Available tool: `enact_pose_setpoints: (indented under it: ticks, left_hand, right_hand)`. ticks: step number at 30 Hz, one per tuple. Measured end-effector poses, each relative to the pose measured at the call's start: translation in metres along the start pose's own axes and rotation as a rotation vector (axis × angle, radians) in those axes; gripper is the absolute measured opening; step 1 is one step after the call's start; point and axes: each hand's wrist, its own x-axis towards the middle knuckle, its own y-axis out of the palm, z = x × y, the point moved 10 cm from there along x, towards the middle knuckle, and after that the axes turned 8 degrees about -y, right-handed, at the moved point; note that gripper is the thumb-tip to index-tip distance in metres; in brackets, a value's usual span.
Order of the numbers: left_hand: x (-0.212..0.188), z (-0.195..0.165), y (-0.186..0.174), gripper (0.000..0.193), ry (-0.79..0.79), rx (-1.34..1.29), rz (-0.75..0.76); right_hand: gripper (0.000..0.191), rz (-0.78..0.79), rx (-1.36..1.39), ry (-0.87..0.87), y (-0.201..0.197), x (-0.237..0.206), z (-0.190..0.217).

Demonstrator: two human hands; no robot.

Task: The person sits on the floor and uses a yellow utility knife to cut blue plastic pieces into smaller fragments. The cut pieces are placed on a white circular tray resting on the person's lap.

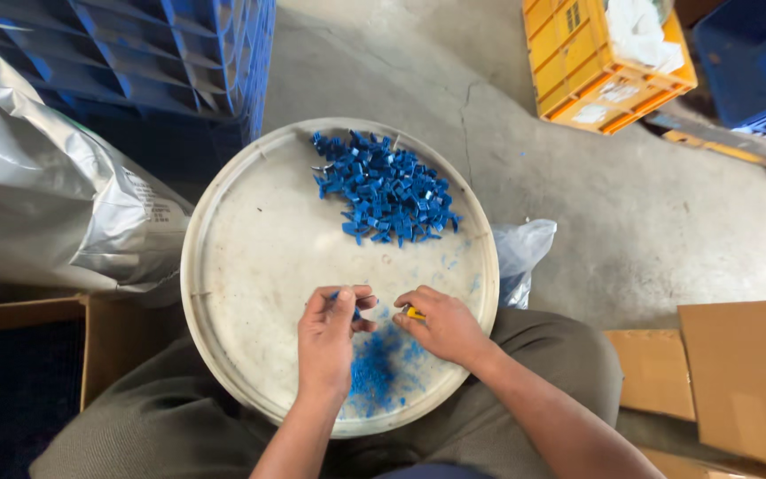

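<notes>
Head view, left hand (328, 335) pinching small blue plastic piece (355, 312) over round white tray (250, 257), piece's axis too hidden to tell, right hand (443, 326) gripping yellow-handled tool (414, 313) pointing left toward the piece, blue pieces heaped (385, 191) at far rim, blue shavings (381, 371) beneath the hands.

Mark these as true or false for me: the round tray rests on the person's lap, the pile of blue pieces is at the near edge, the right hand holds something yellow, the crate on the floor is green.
1. The round white tray rests on the person's lap. True.
2. The pile of blue plastic pieces lies at the near edge. False: it lies on the far side; only blue shavings lie near.
3. The right hand holds a small yellow tool. True.
4. The crate is green. False: it is orange.
</notes>
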Motion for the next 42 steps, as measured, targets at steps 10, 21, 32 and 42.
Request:
enact_pose_setpoints:
  ticks: [10, 21, 32, 42]
  left_hand:
    - [-0.006, -0.004, -0.023, 0.019, 0.003, 0.029, -0.141]
    - [-0.01, -0.018, -0.025, 0.021, 0.047, 0.128, -0.177]
    - [-0.005, -0.036, -0.029, 0.018, 0.156, 0.183, -0.204]
    - [-0.011, -0.033, -0.033, 0.012, 0.098, 0.23, -0.164]
  right_hand:
    - [0.048, -0.145, -0.31, -0.202, -0.02, 0.063, 0.035]
    - [0.053, -0.016, -0.399, 0.119, -0.006, 0.134, 0.048]
    - [0.039, 0.169, -0.321, -0.143, 0.04, 0.028, 0.03]
    - [0.014, -0.118, 0.021, 0.056, -0.012, -0.017, -0.025]
